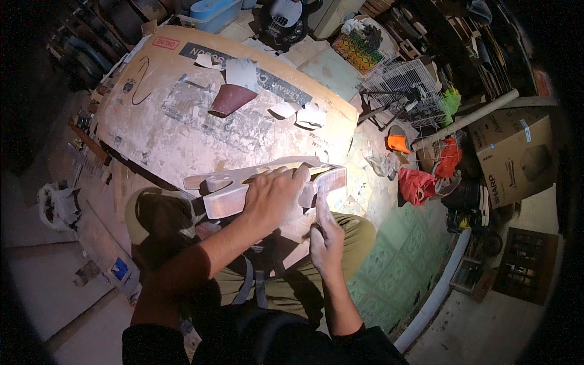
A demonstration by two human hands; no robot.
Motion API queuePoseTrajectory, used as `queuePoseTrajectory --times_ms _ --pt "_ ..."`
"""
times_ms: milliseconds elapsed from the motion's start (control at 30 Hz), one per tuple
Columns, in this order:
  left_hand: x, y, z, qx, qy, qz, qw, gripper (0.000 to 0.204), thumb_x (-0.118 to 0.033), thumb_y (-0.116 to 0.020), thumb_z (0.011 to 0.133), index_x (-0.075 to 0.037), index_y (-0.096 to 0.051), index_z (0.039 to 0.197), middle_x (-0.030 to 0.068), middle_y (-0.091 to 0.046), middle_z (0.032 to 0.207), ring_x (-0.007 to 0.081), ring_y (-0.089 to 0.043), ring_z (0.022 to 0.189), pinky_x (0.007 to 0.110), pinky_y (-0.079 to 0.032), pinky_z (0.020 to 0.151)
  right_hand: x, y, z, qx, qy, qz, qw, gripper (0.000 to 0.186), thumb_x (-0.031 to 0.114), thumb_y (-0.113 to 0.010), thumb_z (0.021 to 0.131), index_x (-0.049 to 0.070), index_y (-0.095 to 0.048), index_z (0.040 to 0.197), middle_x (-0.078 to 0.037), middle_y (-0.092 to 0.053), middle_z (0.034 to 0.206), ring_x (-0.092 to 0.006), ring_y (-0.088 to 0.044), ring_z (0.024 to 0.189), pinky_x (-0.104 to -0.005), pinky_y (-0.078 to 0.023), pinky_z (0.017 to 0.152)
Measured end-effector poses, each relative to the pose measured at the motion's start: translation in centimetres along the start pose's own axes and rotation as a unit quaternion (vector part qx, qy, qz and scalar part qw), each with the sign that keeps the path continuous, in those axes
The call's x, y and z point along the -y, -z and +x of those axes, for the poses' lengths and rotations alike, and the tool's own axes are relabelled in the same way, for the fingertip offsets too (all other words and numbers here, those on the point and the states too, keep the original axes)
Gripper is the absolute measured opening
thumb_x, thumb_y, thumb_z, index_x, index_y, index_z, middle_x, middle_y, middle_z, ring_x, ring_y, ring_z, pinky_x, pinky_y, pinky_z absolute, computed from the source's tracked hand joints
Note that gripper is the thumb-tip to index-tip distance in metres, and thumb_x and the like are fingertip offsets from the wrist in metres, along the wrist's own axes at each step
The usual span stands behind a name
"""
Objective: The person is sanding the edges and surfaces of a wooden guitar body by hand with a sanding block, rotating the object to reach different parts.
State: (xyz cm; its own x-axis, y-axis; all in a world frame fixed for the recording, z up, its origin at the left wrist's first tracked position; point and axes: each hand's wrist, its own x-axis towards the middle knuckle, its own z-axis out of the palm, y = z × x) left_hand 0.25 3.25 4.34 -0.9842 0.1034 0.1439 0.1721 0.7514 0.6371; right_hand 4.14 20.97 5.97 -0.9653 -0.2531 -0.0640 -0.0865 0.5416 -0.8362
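Note:
A pale, dusty wooden piece point(225, 202), curved and horned like an electric guitar body, is held across my lap at the near edge of the cardboard. My left hand point(274, 196) lies over its upper edge, fingers wrapped round it. At the piece's right end, my right hand point(327, 234) presses its fingers against the curved side. A small dark patch shows by those fingertips; whether it is sandpaper or shadow I cannot tell. Beyond the piece, a brown-red sheet of sandpaper point(232, 100) lies curled, with white paper scraps point(242, 74) close by.
A flattened cardboard sheet point(143, 121), coated in dust, covers the floor ahead. At the right are a wire rack point(404, 91), red plastic bags point(417, 185) and a large cardboard box point(517, 155). A blue tub point(216, 17) stands at the back. A white bag point(59, 205) lies left.

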Motion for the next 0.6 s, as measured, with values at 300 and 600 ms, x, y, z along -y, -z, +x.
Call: queuePoseTrajectory --times_ms 300,600 --pt "-0.3 -0.5 -0.6 -0.005 -0.005 -0.007 1.000 0.031 -0.020 -0.070 0.075 -0.001 -0.057 0.095 0.0185 -0.065 0.083 0.0377 -0.067 0.082 0.047 -0.053 0.068 -0.5 0.8 2.8 0.023 -0.110 -0.115 0.987 0.062 -0.010 -0.049 0.079 0.000 -0.050 0.140 -0.030 -0.056 0.129 -0.0405 -0.059 0.114 -0.0373 -0.049 0.091" --pt "0.2 -0.3 -0.7 0.024 0.009 0.019 0.999 0.031 -0.021 -0.068 0.077 -0.003 -0.059 0.100 0.0192 -0.068 0.088 0.0376 -0.069 0.085 0.047 -0.053 0.069 -1.6 -0.5 3.1 -0.036 -0.101 -0.059 0.992 0.057 -0.010 -0.050 0.080 -0.001 -0.054 0.136 -0.025 -0.063 0.118 -0.0302 -0.061 0.101 -0.0352 -0.047 0.088"
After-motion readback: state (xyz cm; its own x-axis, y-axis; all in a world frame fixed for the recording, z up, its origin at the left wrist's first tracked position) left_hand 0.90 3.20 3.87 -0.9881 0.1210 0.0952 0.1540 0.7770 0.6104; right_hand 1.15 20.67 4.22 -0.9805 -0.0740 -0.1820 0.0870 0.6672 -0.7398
